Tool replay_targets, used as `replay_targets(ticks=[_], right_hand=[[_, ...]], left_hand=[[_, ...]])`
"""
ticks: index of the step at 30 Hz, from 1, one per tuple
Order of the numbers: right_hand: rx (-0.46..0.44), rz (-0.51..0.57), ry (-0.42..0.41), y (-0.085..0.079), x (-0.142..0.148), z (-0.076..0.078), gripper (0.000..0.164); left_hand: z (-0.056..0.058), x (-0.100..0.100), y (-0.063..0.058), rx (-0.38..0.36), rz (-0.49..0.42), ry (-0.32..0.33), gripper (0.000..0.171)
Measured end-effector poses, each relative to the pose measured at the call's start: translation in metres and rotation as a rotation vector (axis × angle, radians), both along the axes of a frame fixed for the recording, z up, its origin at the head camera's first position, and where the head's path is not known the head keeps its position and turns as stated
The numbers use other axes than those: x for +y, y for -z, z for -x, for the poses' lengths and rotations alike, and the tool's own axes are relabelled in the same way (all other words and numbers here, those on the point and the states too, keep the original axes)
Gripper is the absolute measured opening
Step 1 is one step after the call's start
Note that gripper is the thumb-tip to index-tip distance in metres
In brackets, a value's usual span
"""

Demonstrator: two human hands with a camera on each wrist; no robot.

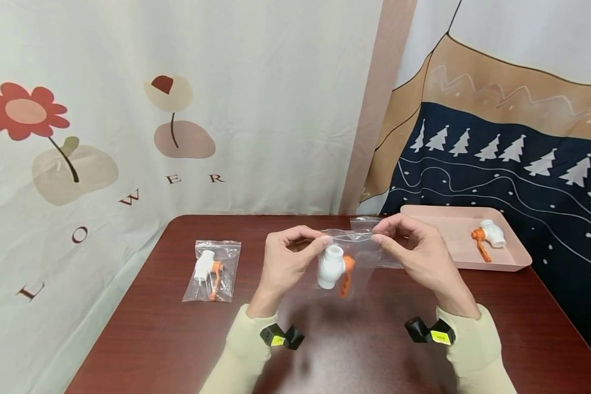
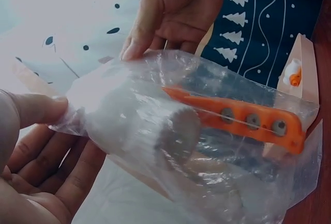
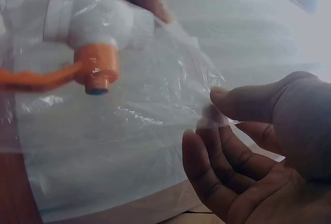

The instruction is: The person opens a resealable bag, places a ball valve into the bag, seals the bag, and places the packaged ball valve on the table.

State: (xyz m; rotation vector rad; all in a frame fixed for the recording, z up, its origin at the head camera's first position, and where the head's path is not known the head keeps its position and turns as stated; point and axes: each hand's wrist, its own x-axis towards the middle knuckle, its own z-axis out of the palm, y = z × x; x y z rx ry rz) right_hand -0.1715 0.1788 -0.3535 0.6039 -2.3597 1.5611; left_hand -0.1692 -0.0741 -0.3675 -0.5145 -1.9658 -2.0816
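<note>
Above the middle of the table, a clear zip bag (image 1: 364, 261) hangs between both hands. Inside it is a white plastic ball valve (image 1: 329, 268) with an orange lever handle (image 2: 248, 120). My left hand (image 1: 289, 262) pinches the bag's top left corner between thumb and fingers, close to the valve. At the top right corner, my right hand (image 1: 421, 251) pinches the bag's edge between thumb and fingertips. The bag's mouth (image 1: 349, 236) runs between the two pinches; whether it is sealed cannot be told.
On the left of the table (image 1: 148, 339) lies another zip bag (image 1: 229, 284) holding a white valve (image 1: 204, 266) with an orange handle. A flat clear bag (image 1: 363, 221) lies behind my right hand. At the back right, a pink tray (image 1: 440, 241) holds an unbagged valve (image 1: 493, 234).
</note>
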Motion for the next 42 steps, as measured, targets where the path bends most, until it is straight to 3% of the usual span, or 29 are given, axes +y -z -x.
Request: replay_targets(ticks=[7,14,19,33,42], right_hand=[[0.066,-0.113,-0.116,0.001,-0.013,-0.005,0.027],[0.243,-0.191,-0.087,0.000,-0.025,-0.011,0.021],[0.299,-0.196,-0.104,-0.002,-0.028,-0.013,0.017],[0.352,-0.193,-0.163,-0.001,-0.029,-0.011,0.018],[0.294,-0.217,-0.150,0.003,-0.029,-0.011,0.019]], left_hand=[[-0.003,0.005,0.001,0.042,0.056,0.063,0.008],[-0.004,0.010,0.003,0.059,0.091,0.094,0.008],[-0.004,0.010,0.004,0.065,0.104,0.117,0.007],[-0.005,0.013,0.004,0.076,0.146,0.130,0.007],[-0.006,0.016,0.007,0.084,0.098,0.110,0.005]])
